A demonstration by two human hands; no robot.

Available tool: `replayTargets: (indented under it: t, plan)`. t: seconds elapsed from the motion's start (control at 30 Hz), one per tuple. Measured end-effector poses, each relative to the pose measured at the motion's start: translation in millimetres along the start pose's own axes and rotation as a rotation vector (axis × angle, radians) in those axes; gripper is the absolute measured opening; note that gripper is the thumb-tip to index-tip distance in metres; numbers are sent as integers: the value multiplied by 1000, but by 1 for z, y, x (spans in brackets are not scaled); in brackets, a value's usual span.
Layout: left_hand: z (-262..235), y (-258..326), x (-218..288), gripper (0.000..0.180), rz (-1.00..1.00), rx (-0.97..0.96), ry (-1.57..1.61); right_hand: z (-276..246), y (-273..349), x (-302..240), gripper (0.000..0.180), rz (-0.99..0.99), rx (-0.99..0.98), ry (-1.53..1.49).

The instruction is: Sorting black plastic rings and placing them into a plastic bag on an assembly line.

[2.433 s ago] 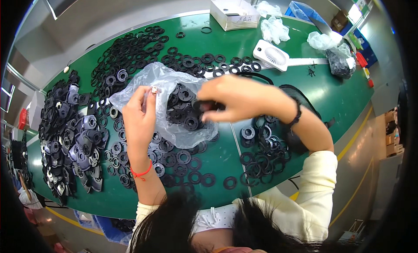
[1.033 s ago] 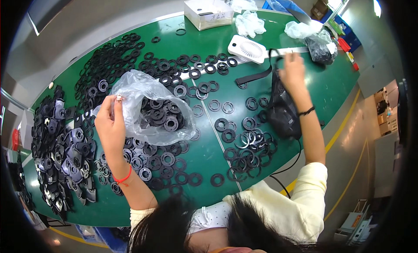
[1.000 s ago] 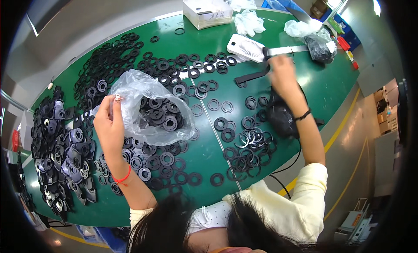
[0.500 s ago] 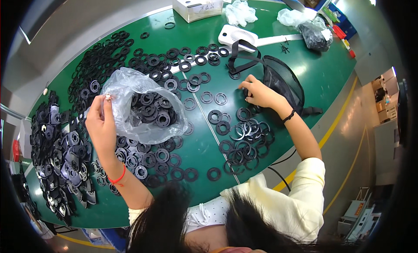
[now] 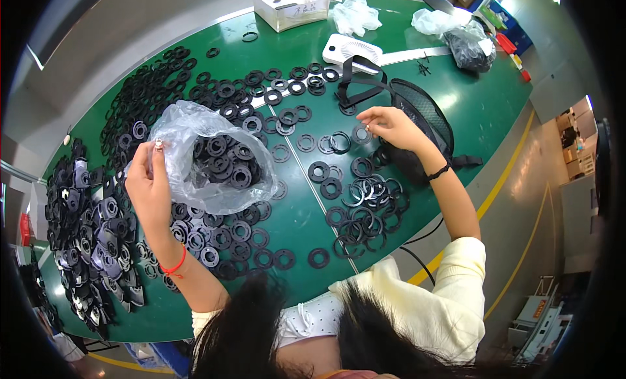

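Observation:
My left hand (image 5: 147, 177) pinches the rim of a clear plastic bag (image 5: 184, 121), its mouth wide and facing me. Inside lie many black flat rings (image 5: 223, 158). On the right, my right hand (image 5: 393, 127) hovers over the table with fingers apart and nothing visible between them. Just left of it is a thin dark ring (image 5: 340, 142), overlapping a flatter ring. Another greyish ring (image 5: 361, 134) lies below the fingertips. Nearer me, thin shiny rings (image 5: 368, 195) and black rings are heaped together.
Black rings (image 5: 150, 85) spread over the far left of the green table (image 5: 287, 212); dark curved parts (image 5: 98, 248) pile at the left. A black mesh bag (image 5: 424, 118) lies beside my right hand. A white fan (image 5: 352, 51), box (image 5: 290, 10) and filled plastic bag (image 5: 469, 51) stand farther back.
My right hand has lifted slightly and its fingers have spread. A thin dark ring now shows left of it, and a greyish ring is uncovered below. My left hand keeps its hold.

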State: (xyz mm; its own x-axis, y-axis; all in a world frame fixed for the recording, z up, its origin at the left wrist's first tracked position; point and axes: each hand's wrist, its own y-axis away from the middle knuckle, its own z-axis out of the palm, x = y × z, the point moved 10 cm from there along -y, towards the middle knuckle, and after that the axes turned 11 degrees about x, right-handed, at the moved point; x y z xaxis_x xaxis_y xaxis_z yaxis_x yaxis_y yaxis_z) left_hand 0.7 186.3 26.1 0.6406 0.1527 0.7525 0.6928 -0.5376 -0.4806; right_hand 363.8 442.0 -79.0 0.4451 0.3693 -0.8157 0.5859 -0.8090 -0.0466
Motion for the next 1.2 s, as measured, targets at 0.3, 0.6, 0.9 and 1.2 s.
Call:
replayTargets:
  t: [0.3, 0.6, 0.9, 1.2]
  plan:
    - [0, 0, 3, 18, 23, 17, 28, -1, 11, -3, 28, -146, 123, 281]
    - [2, 1, 8, 18, 38, 6, 28, 62, 37, -34, 18, -515, 33, 622]
    - [-2, 2, 5, 17, 31, 17, 17, 47, 48, -27, 22, -120, -262, 287]
    - [3, 3, 11, 19, 32, 0, 15, 55, 39, -10, 30, -190, -187, 556]
